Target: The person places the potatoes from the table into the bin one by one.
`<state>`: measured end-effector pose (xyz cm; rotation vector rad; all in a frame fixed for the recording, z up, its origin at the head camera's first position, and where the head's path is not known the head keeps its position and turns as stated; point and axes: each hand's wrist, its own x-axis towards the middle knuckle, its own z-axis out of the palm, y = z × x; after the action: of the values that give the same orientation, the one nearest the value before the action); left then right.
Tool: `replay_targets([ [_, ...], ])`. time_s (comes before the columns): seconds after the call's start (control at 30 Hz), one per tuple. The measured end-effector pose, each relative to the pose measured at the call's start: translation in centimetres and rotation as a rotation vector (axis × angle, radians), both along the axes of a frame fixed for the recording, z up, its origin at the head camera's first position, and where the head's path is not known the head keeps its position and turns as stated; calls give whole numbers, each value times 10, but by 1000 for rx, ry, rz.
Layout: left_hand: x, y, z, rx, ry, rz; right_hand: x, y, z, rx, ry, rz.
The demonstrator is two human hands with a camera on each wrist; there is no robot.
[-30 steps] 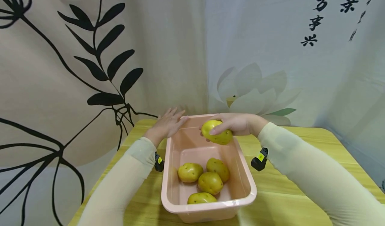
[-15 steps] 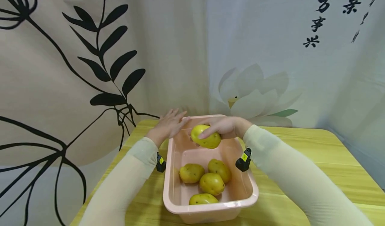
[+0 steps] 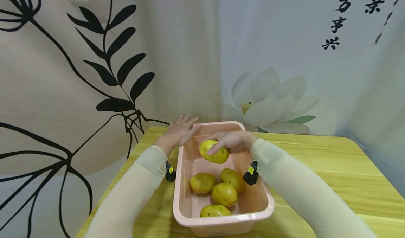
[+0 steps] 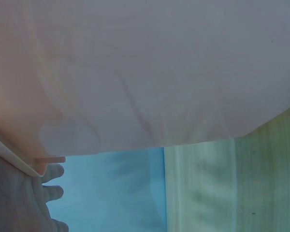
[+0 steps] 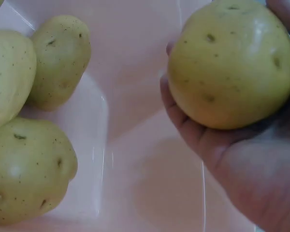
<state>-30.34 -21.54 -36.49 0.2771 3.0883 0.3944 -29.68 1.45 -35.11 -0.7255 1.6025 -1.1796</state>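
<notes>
My right hand (image 3: 232, 141) grips a yellow potato (image 3: 214, 151) inside the far half of a pink plastic tub (image 3: 223, 219). In the right wrist view, the fingers curl under this held potato (image 5: 232, 65), above the tub's floor. Several more potatoes lie in the near half, among them one at the left (image 3: 203, 183) and one in the middle (image 3: 224, 194). At the tub's far left corner, my left hand (image 3: 181, 132) rests on the rim with straight, spread fingers. The left wrist view has the tub's outer wall (image 4: 145, 72) with fingertips (image 4: 53, 193) past the rim.
The tub stands on a wood-grain table (image 3: 316, 167). Behind it hangs a pale curtain (image 3: 190, 55) with printed plants and characters. A black wrist camera (image 3: 251, 173) on the right sleeve overlaps the tub's right wall in the head view.
My right hand has carried the potato left and down, from over the tub's right rim to inside the tub. The left hand stays on the rim; the potatoes in the tub lie as before.
</notes>
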Motion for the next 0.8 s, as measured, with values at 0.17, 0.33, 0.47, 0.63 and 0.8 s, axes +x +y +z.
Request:
replay_targets([
  [0.17, 1, 1, 1, -2, -5, -2, 1, -1, -6, 43, 27, 23],
  [0.33, 2, 2, 2, 2, -12, -3, 1, -1, -9, 53, 48, 65],
  [0.47, 3, 2, 3, 15, -16, -2, 1, -2, -10, 66, 53, 75],
  [0.63, 4, 1, 5, 16, -19, -4, 0, -3, -10, 70, 61, 92],
  [0.8, 4, 1, 5, 15, -14, -9, -1, -2, -12, 63, 76, 110],
])
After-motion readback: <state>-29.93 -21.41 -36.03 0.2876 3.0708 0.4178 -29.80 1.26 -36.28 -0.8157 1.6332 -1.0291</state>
